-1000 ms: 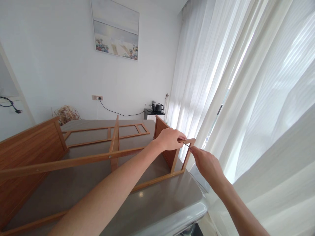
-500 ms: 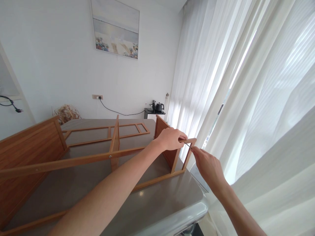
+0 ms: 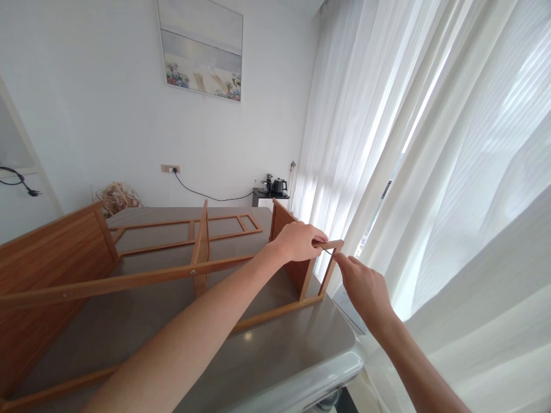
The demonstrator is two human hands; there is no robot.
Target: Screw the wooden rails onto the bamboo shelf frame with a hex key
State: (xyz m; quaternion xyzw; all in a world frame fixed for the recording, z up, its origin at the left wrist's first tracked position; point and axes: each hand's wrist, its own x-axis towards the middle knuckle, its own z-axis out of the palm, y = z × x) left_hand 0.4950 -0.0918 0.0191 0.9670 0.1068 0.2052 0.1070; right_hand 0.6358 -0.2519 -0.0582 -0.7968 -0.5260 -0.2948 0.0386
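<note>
A wooden shelf frame [image 3: 148, 279] lies on its side on the grey-covered table. My left hand [image 3: 298, 241] is closed over its top rail near the right end, beside an upright wooden panel [image 3: 284, 223]. Just right of it, my right hand [image 3: 364, 282] pinches one end of a thin hex key [image 3: 329, 252]. The key's other end reaches the rail at my left fingertips, and its tip is hidden there. Another upright panel [image 3: 201, 252] stands mid-frame, with a screw head [image 3: 192, 272] showing in the rail before it.
A flat ladder-like wooden frame [image 3: 224, 235] lies farther back on the table [image 3: 297, 350]. White curtains [image 3: 430, 229] hang close to my right arm. A black kettle [image 3: 279, 186] stands on a small cabinet by the wall. At left is a large wooden panel [image 3: 55, 252].
The hex key has turned slightly, and my right hand has risen a little with it. My left hand keeps its place on the rail.
</note>
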